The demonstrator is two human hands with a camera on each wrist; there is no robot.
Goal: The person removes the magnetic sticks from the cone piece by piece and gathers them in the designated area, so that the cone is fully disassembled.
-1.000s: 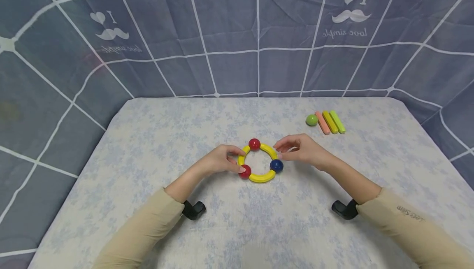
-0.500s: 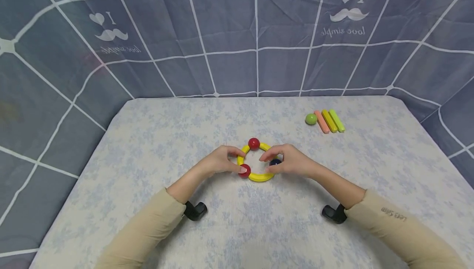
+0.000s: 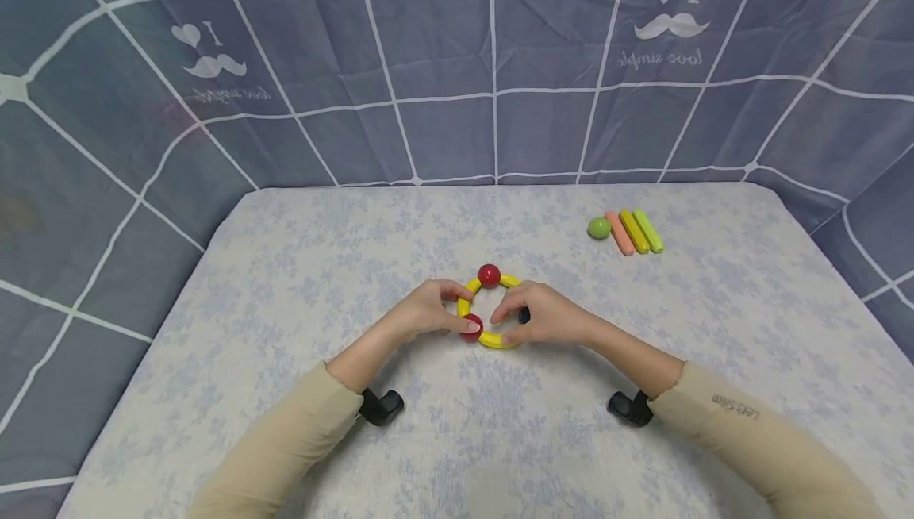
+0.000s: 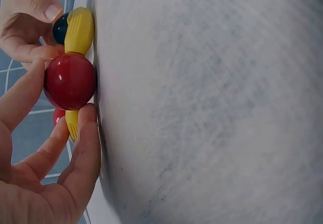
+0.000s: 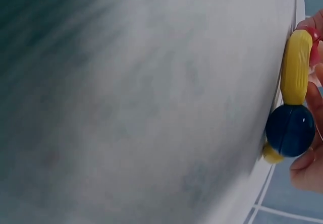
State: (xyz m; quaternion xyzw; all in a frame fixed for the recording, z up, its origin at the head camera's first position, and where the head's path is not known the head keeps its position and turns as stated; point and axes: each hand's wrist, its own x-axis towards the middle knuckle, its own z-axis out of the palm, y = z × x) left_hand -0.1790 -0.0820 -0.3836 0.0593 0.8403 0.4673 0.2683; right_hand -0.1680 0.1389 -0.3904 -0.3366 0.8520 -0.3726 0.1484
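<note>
A: Noting position first. Where is the ring (image 3: 491,340) sitting?

B: It is lying flat on the patterned tablecloth (image 3: 336,257), between the two hands. Three curved yellow pieces are alternating with a near red ball (image 4: 70,81), a far red ball (image 3: 489,274) and a blue ball (image 5: 290,130).

A: Grip, left?

B: The left hand (image 3: 427,313) is pinching the near red ball, its thumb on top and other fingertips resting low down, by the left yellow piece (image 3: 463,307).

A: And right?

B: The right hand (image 3: 548,314) is arching over the blue ball, thumb and index tips standing apart. Whether it is pinching anything, I cannot tell; the hand is hiding the contact.

A: Entering what is done.

B: The shape is looking essentially complete. The near yellow piece (image 5: 297,67) is bridging the near red ball and the blue ball, and the far red ball is joining the left yellow piece to the right yellow piece (image 3: 509,280). The joint between blue ball and right piece is partly covered; I am judging it closed, not confirming it.

A: Outstanding?

B: Probably only checking or tightening joints. The green ball (image 3: 599,228), salmon stick (image 3: 619,233), yellow stick (image 3: 634,232) and lime stick (image 3: 648,231) are lying well apart, unattached. Whether they are belonging to this work remains unclear.
</note>
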